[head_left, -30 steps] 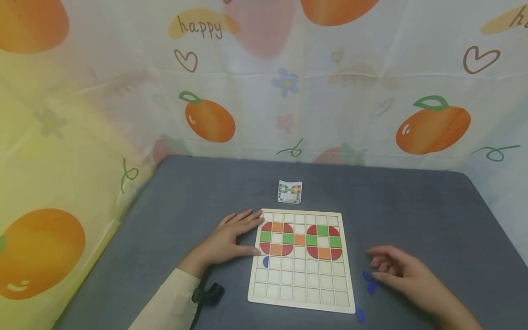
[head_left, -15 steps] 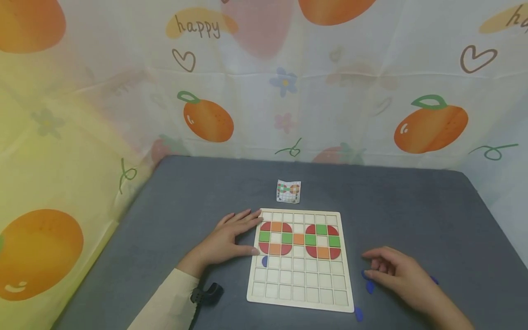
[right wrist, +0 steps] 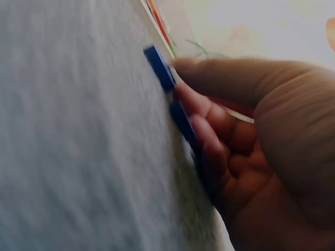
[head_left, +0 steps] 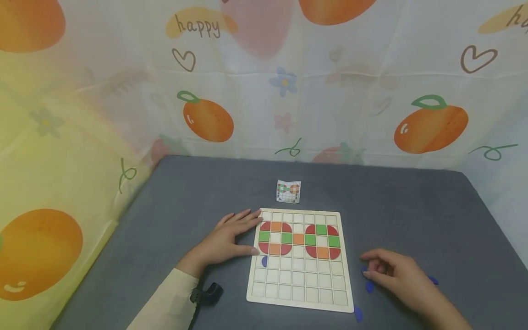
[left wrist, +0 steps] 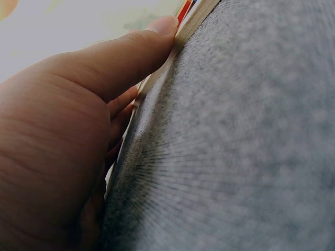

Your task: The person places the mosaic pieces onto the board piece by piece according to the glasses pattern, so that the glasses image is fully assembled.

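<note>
A square wooden grid board (head_left: 299, 280) lies on the table, with red rounded corner tiles (head_left: 265, 249), orange and green squares and one blue tile (head_left: 265, 261) in its cells. My left hand (head_left: 224, 240) lies spread at the board's left edge, thumb and fingertips touching the frame. Right of the board, my right hand (head_left: 398, 271) is low over the table. Its thumb and index finger are apart, with a loose blue tile (head_left: 364, 269) partly hidden by the thumb. In the right wrist view the thumb tip is right by a blue tile (right wrist: 159, 68), the other fingers bent.
More blue tiles lie loose: one below the right thumb (head_left: 369, 287), one by the board's near right corner (head_left: 358, 314), one behind the hand (head_left: 433, 280). A small printed pattern card (head_left: 288, 191) lies beyond the board. A fruit-printed cloth (head_left: 255, 110) hangs behind the grey table.
My right hand has shifted slightly left, its thumb now covering part of the upper blue tile. A blue tile behind the hand has come into view. The left hand stays at the board's edge.
</note>
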`<action>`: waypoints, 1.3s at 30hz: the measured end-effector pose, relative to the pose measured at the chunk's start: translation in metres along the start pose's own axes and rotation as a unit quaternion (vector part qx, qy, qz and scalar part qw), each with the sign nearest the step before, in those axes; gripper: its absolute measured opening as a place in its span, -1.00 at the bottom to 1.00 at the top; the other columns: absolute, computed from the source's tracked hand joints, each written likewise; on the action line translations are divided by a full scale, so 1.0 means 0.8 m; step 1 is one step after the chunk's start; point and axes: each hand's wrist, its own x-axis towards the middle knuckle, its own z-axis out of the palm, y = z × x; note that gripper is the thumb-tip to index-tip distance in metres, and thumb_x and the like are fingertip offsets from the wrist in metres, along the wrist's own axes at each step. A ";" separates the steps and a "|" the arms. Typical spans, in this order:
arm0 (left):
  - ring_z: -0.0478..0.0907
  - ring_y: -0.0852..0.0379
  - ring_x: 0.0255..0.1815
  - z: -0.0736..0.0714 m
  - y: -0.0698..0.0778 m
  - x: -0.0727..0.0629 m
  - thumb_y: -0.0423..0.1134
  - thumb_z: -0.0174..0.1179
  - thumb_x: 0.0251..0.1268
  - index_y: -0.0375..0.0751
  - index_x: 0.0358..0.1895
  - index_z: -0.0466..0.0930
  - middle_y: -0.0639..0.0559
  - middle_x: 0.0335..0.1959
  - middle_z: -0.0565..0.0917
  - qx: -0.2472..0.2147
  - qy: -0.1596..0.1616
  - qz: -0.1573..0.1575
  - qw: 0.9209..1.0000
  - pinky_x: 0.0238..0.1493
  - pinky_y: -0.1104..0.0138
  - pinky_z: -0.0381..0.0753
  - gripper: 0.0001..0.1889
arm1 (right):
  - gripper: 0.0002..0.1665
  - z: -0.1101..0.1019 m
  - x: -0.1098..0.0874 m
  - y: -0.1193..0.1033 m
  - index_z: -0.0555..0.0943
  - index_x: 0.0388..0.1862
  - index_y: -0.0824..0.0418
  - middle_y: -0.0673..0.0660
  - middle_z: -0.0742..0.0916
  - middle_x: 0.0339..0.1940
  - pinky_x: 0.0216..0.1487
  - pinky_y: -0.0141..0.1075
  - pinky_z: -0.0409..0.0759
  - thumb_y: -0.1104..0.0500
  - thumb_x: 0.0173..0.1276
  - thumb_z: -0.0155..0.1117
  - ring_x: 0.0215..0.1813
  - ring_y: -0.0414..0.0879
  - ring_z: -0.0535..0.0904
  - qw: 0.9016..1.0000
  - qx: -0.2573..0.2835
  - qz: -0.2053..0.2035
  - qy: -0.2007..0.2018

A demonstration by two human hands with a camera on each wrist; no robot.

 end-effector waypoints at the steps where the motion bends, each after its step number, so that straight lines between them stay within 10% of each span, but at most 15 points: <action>1: -0.07 0.06 0.78 0.000 0.000 0.000 0.32 0.49 0.31 0.13 0.73 0.31 0.30 0.75 0.15 0.000 0.001 0.001 1.000 0.67 -0.14 -0.27 -0.02 | -0.70 -0.002 0.000 0.001 0.80 0.05 0.14 -0.22 0.67 -0.34 -0.35 -0.32 0.59 0.26 0.37 0.64 -0.35 -0.26 0.56 1.000 0.006 0.000 -0.007; 25: -0.02 -0.01 0.77 0.001 0.004 0.000 0.28 0.51 0.32 0.10 0.73 0.33 0.23 0.74 0.18 0.003 0.008 0.010 1.000 0.65 -0.23 -0.22 -0.03 | -0.72 0.006 -0.003 0.002 0.77 -0.13 0.02 -0.30 0.53 -0.36 -0.41 -0.36 0.50 0.29 0.30 0.67 -0.38 -0.33 0.46 0.997 -0.041 -0.064 0.034; 39: -0.03 -0.01 0.77 0.001 0.003 0.000 0.29 0.49 0.33 0.10 0.73 0.32 0.23 0.74 0.18 0.002 0.008 0.012 1.000 0.65 -0.23 -0.23 -0.03 | -0.85 0.012 0.004 -0.008 0.73 -0.08 0.13 -0.20 0.48 -0.40 -0.29 -0.29 0.48 0.17 0.47 0.56 -0.33 -0.34 0.39 0.993 -0.116 -0.019 -0.001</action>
